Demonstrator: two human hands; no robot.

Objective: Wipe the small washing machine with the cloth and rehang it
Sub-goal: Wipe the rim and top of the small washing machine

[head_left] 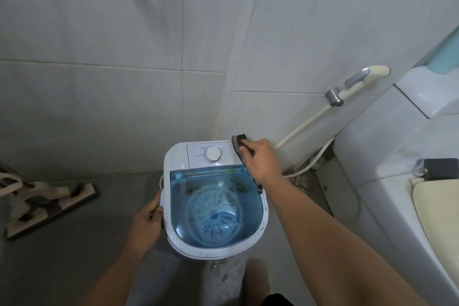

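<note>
The small white washing machine (177, 155) stands on the floor in the wall corner, with a see-through blue lid (216, 206) and a round white dial (212, 154) on its back panel. Dark specks dot its white rim. My right hand (260, 160) presses a dark cloth (239, 143) onto the machine's back right corner; part of the cloth trails down along the right rim. My left hand (146, 225) grips the machine's left edge, fingers curled around the rim.
Tiled walls close in behind the machine. A bidet sprayer (360, 82) with its hose hangs on the wall to the right. A toilet (397, 181) fills the right side. A flat mop head (49, 208) lies on the grey floor at the left.
</note>
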